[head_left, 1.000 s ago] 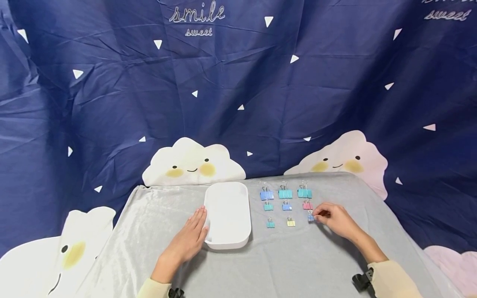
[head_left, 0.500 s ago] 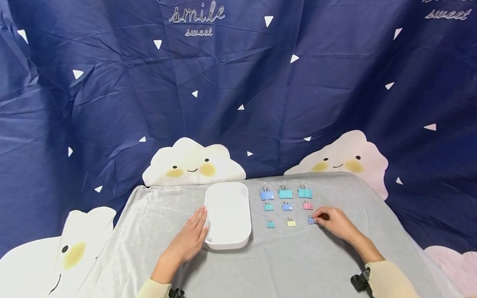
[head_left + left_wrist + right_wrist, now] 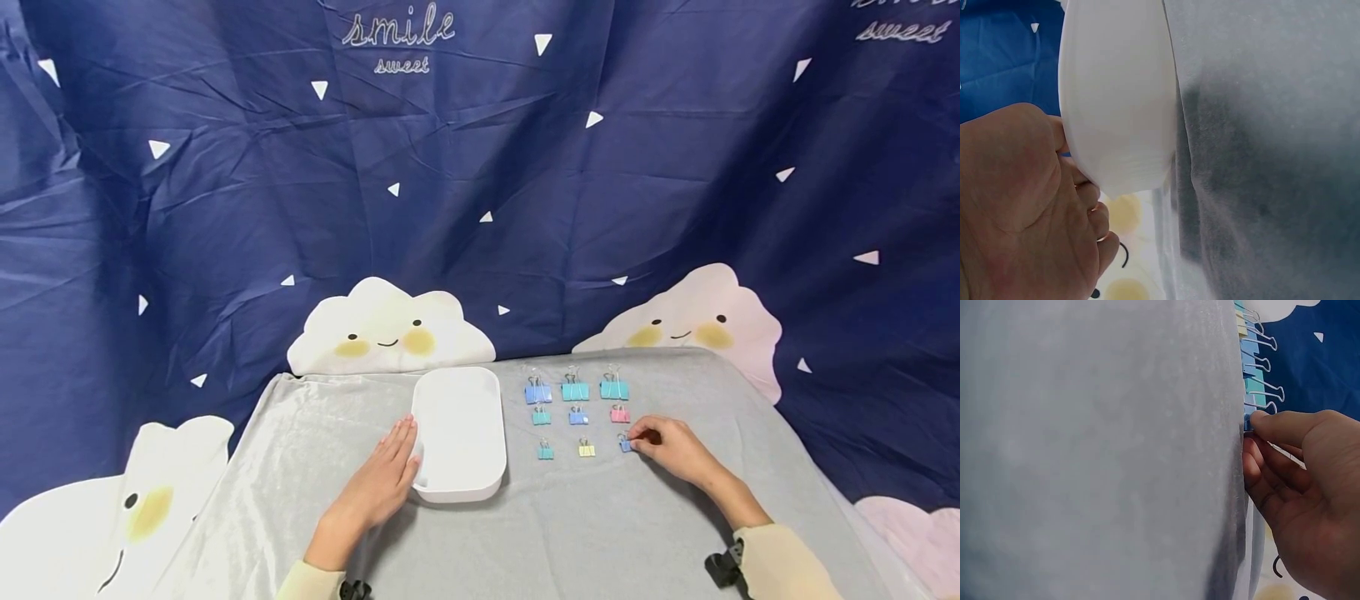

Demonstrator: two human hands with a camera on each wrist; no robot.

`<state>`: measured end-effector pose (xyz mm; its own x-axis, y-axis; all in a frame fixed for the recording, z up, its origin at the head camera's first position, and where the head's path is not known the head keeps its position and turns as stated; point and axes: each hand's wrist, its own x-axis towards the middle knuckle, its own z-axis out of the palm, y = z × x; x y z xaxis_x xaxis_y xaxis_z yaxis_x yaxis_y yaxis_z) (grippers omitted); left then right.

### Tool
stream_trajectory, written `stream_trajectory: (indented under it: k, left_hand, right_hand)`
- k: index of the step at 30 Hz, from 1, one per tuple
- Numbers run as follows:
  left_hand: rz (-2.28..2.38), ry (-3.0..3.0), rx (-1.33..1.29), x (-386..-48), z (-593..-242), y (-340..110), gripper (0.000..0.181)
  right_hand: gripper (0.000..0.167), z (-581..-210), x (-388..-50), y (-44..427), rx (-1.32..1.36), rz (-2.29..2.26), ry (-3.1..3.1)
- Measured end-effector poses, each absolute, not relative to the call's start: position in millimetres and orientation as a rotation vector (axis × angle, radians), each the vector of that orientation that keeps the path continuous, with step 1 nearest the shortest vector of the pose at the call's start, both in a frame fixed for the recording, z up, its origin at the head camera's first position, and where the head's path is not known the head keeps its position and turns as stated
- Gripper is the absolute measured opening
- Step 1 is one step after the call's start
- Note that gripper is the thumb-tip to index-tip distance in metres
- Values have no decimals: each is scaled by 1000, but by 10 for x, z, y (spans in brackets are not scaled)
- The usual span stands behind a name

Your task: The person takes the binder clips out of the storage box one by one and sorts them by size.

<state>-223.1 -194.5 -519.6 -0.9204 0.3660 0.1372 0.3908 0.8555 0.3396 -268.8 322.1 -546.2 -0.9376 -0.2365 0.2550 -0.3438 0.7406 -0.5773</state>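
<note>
My right hand (image 3: 677,450) pinches a small blue binder clip (image 3: 625,446) by its right side, low at the grey cloth. The thumb and fingers partly cover this clip (image 3: 1247,422) in the right wrist view. It lines up with a small yellow binder clip (image 3: 587,451) and a small teal binder clip (image 3: 545,453) in the front row. A pink binder clip (image 3: 619,414) lies just behind it. My left hand (image 3: 378,479) rests its straight fingers along the left rim of a white rectangular box (image 3: 459,433).
Behind the pinched clip stand a middle row with a blue clip (image 3: 578,417) and teal clip (image 3: 542,416), and a back row of larger binder clips (image 3: 575,391). Grey cloth (image 3: 570,533) covers the table. A dark blue curtain (image 3: 480,150) hangs behind.
My right hand has brought the small blue clip a little nearer the front, away from the pink clip and level with the front row. The left hand and box have not moved.
</note>
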Motion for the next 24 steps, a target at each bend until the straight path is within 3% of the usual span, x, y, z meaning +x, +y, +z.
stream_trajectory:
  k: [18, 24]
  left_hand:
    - [-601, -2910, -643, -2212, -5098, -1917, 59]
    - [-595, -2897, -568, -2243, -5030, -1891, 54]
  right_hand:
    - [3, -5403, -2642, 3225, 404, 980, -2768]
    - [12, -5325, -2594, 3221, 382, 988, -2784]
